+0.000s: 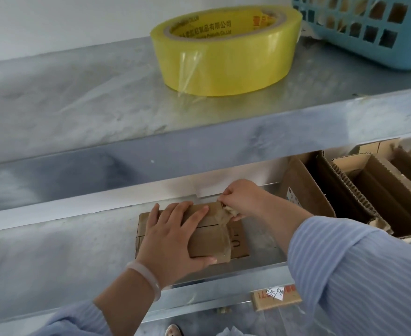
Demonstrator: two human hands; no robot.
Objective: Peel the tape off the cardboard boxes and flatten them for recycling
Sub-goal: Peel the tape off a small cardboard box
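brown small cardboard box pinned on the lower grey metal shelf, near its front edge
left hand presses it with fingers spread flat; right hand pinches the crumpled end of the clear glossy tape strip at the box's far right corner. a sharp tug could snap the thin tape or rip the cardboard's face; a slack press would let the box slide.

Small brown cardboard box lying flat on metal shelf; clear tape partly peeled, bunched at far corner.
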